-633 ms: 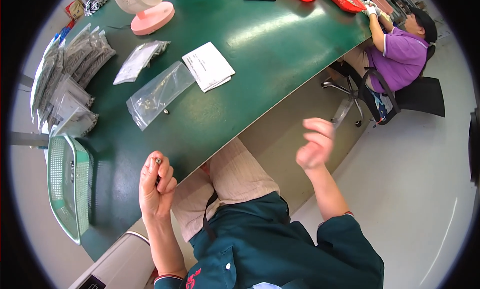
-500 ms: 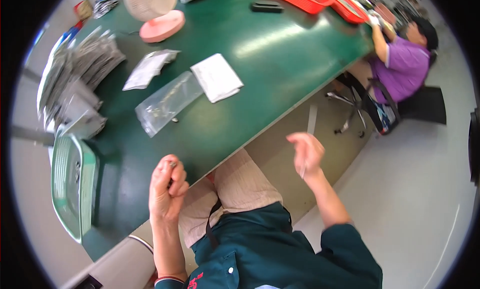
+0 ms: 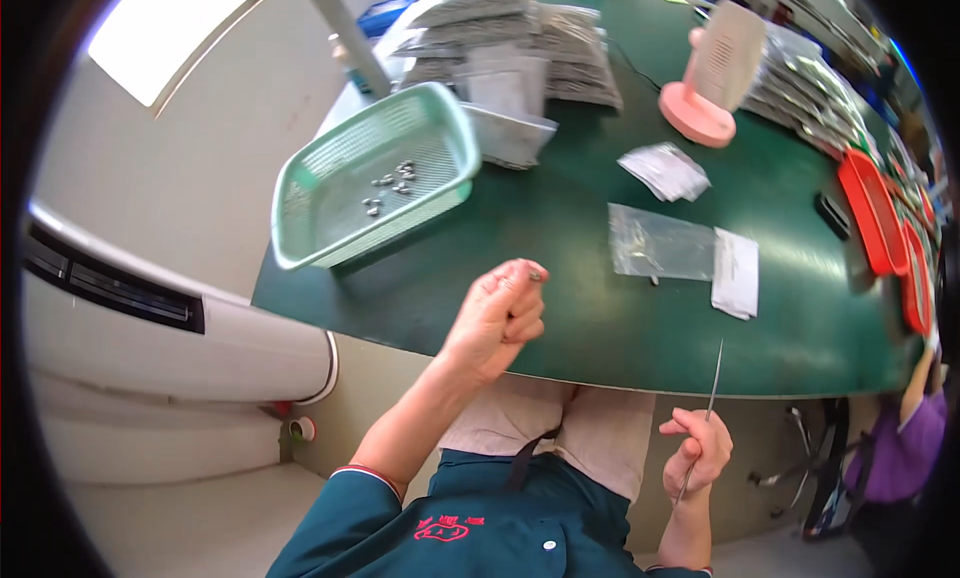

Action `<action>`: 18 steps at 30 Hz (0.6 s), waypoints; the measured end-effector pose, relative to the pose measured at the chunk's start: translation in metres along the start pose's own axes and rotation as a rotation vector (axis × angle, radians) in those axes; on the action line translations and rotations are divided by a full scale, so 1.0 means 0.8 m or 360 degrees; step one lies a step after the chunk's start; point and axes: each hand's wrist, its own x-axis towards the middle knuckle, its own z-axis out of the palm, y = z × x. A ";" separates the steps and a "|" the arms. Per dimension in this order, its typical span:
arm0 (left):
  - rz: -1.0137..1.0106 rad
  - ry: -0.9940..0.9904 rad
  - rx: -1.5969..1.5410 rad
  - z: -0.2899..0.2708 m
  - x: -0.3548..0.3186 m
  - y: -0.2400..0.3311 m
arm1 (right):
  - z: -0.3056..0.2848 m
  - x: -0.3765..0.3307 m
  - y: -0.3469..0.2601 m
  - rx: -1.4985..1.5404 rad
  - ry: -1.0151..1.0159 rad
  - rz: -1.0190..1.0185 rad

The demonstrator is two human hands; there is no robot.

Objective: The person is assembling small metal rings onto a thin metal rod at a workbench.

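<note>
At the left of the green table [image 3: 580, 328], your mint basket [image 3: 325, 218] holds several small metal parts [image 3: 402, 188], loosely scattered. Next to the right, your left hand [image 3: 497, 323] is raised near the table's front edge, fingers curled, pinching a small metal piece [image 3: 534, 276] between thumb and index; whether the curled fingers hide more, you cannot tell from this view. Beyond it lies a clear plastic bag [image 3: 665, 250], a loose metal bit [image 3: 655, 281] by its near edge. Farther right, your right hand [image 3: 700, 453] grips a thin metal rod [image 3: 716, 373], tip upward, well apart from the pinched piece. Judged step: piece and rod both held, not yet brought together. Next move, presumably: keep the pinch steady and control the rod's tip.
</note>
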 end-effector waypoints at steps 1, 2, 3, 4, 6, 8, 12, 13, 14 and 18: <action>0.0180 0.0102 0.0118 -0.011 -0.004 0.022 | 0.004 0.001 0.002 0.0035 -0.0008 -0.0015; 0.0477 0.0222 0.0296 -0.017 -0.008 0.047 | 0.006 0.003 0.002 0.0054 -0.0006 -0.0032; 0.0739 0.0395 0.0621 -0.022 -0.013 0.070 | 0.007 0.003 0.004 0.0063 -0.0011 -0.0036; 0.0928 0.0583 0.0871 -0.028 -0.018 0.095 | 0.009 0.004 0.005 0.0069 -0.0013 -0.0029; 0.1069 0.0665 0.0982 -0.052 -0.018 0.133 | 0.010 0.003 0.006 0.0062 -0.0021 -0.0013; 0.1134 0.0750 0.0916 -0.067 -0.012 0.154 | 0.011 0.002 0.006 0.0046 -0.0027 0.0006; 0.1049 0.0589 0.0452 -0.054 -0.023 0.138 | 0.004 -0.005 0.002 0.0042 0.0051 -0.0036; 0.0831 0.0475 0.0237 -0.043 -0.024 0.116 | 0.001 -0.007 -0.001 0.0026 0.0070 -0.0025; 0.0486 0.0292 0.0064 -0.031 -0.024 0.090 | -0.002 -0.010 -0.005 0.0018 0.0083 0.0021; -0.0612 -0.0280 -0.0220 0.032 -0.023 -0.048 | -0.004 -0.001 -0.019 -0.0188 -0.0006 0.0106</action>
